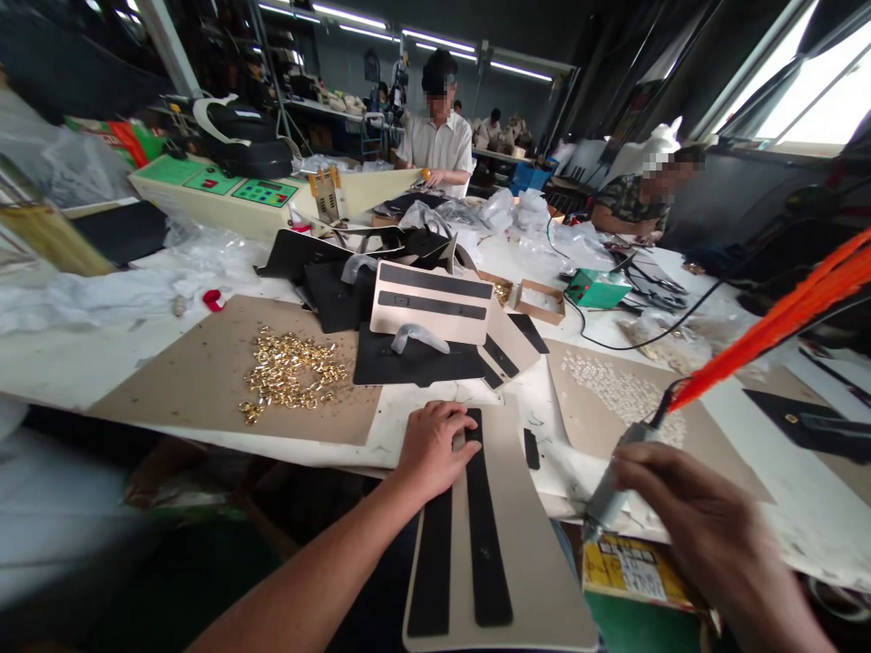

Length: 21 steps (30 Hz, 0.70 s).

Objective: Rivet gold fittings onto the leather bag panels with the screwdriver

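Observation:
A beige panel (537,553) with two black strips lies in front of me, its far end on the table edge. My left hand (435,444) rests on that far end, thumb and forefinger curled together at the top of the right black strip (486,553). Whatever sits between those fingertips is too small to make out. To the right of the panel, my right hand (700,517) is closed around a grey electric screwdriver (612,485), tip pointing down and apart from the panel. An orange cord (776,322) runs up from the tool.
Gold metal fittings (289,372) lie heaped on cardboard at left, small clear pieces (612,390) on cardboard at right. Beyond the panel stand stacked bag panels (432,304) and a small carton (540,301). A green box (599,287) trails a cable. Two people work across the table.

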Each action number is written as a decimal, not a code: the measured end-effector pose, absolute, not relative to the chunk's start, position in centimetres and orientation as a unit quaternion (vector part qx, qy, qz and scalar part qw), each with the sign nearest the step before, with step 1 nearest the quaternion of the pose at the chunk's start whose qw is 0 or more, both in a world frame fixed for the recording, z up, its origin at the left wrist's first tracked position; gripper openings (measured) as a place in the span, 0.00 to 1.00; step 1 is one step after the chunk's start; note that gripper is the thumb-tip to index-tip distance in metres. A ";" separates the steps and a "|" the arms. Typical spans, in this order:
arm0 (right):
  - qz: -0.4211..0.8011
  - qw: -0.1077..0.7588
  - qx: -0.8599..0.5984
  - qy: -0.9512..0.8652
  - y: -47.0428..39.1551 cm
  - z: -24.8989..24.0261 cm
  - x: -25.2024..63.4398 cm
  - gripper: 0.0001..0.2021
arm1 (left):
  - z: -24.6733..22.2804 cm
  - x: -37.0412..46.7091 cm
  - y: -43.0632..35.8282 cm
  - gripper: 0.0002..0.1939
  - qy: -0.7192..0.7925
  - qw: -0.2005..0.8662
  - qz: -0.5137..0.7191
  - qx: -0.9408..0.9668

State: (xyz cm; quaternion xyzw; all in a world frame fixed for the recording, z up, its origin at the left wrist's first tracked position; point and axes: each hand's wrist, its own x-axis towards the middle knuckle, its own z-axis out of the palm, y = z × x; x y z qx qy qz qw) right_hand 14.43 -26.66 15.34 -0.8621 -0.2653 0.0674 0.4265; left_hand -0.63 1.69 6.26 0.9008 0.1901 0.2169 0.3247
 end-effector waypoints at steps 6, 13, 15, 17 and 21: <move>0.314 0.399 -0.768 -0.390 -12.6 11.6 12.8 0.13 | 6.1 -0.7 1.7 0.12 0.196 0.327 0.218 0.898; 0.286 0.343 -0.775 -0.448 -11.2 9.9 13.8 0.08 | 5.7 -0.7 1.8 0.11 0.197 0.341 0.220 0.892; 0.281 0.340 -0.774 -0.454 -11.0 9.7 13.7 0.08 | 5.6 -0.7 1.8 0.11 0.195 0.340 0.221 0.893; 0.275 0.340 -0.780 -0.449 -10.7 9.4 13.5 0.08 | 5.5 -0.7 1.8 0.12 0.195 0.339 0.220 0.894; 0.261 0.338 -0.794 -0.433 -10.3 9.1 13.6 0.07 | 5.5 -0.7 1.8 0.13 0.195 0.341 0.221 0.893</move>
